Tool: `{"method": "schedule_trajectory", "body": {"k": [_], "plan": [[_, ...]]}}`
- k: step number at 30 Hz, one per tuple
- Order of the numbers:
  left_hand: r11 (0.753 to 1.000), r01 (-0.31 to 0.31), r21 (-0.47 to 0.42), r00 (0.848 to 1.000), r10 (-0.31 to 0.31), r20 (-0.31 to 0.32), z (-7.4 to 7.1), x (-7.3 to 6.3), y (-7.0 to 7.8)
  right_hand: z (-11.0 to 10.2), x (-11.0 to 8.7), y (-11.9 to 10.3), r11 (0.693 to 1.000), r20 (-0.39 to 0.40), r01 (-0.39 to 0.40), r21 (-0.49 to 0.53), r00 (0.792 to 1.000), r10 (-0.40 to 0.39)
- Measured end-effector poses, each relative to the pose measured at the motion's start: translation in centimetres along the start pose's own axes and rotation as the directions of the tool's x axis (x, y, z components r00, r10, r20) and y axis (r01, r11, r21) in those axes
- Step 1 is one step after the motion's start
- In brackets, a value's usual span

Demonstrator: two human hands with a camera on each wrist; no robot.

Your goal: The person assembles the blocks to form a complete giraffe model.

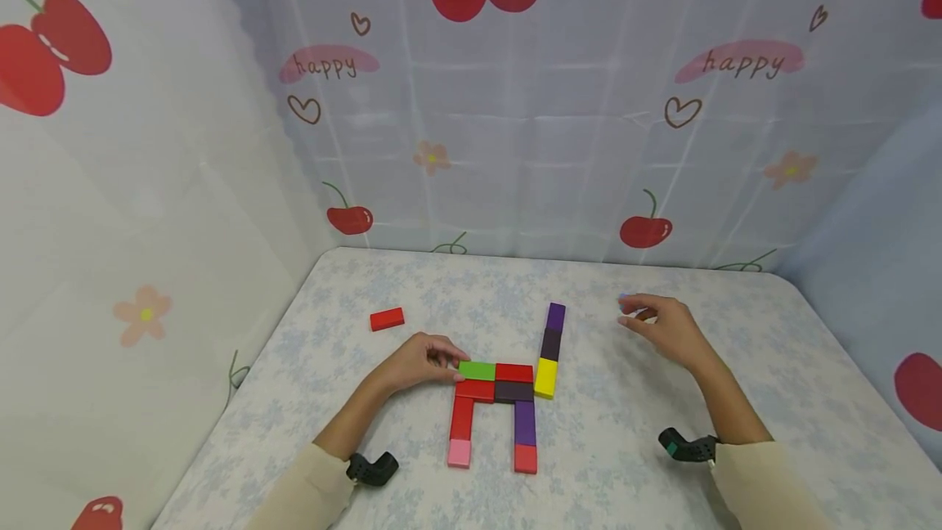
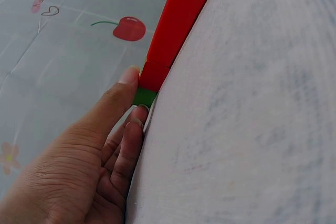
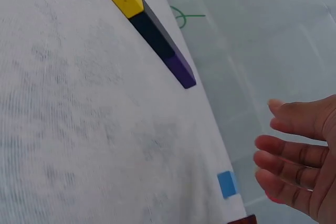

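My left hand (image 1: 422,365) pinches the left end of a green block (image 1: 477,370), thumb on one side and fingertips on the other. The green block lies on the table against a red block (image 1: 514,372), with another red block (image 1: 475,390) and a dark block (image 1: 513,392) in the row below. Two legs extend toward me: red then pink (image 1: 459,453), and purple then red (image 1: 526,458). My right hand (image 1: 665,327) hovers above the table at the right with loosely bent fingers and holds nothing. Near it, a blue block (image 3: 228,184) lies on the table.
A slanted line of yellow (image 1: 546,378), dark (image 1: 551,344) and purple (image 1: 555,316) blocks adjoins the built shape's right side. One red block (image 1: 387,319) lies apart at the back left. A dark red block (image 3: 244,220) shows at the right wrist view's bottom edge. Patterned curtains surround the table.
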State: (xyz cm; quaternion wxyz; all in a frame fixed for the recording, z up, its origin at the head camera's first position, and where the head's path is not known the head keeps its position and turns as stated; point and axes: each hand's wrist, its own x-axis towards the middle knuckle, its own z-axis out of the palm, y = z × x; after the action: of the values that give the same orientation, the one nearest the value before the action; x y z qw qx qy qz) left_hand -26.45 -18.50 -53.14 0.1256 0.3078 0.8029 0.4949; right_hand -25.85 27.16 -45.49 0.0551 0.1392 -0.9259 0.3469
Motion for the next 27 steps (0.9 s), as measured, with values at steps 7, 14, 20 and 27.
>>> {"method": "schedule_trajectory", "body": {"k": [7, 14, 20, 27], "plan": [[1.000, 0.006, -0.018, 1.000, -0.006, -0.004, 0.0, 0.0, 0.1, -3.1, -1.9, 1.8, 0.997, 0.062, -0.045, -0.068, 0.997, 0.049], [1.000, 0.019, -0.010, 1.000, -0.019, -0.014, 0.1, 0.0, 0.4, -5.0, -3.1, 3.8, 0.992, 0.095, -0.066, -0.108, 0.993, 0.076], [1.000, 0.009, -0.017, 1.000, -0.009, -0.008, -0.2, -0.2, 2.5, -5.8, -3.7, 4.8, 0.992, 0.109, -0.082, -0.093, 0.990, 0.092], [1.000, -0.001, -0.030, 1.000, 0.001, -0.009, -0.2, -0.8, 4.1, -6.3, -4.3, 5.9, 0.986, 0.154, -0.133, -0.104, 0.977, 0.148]]}}
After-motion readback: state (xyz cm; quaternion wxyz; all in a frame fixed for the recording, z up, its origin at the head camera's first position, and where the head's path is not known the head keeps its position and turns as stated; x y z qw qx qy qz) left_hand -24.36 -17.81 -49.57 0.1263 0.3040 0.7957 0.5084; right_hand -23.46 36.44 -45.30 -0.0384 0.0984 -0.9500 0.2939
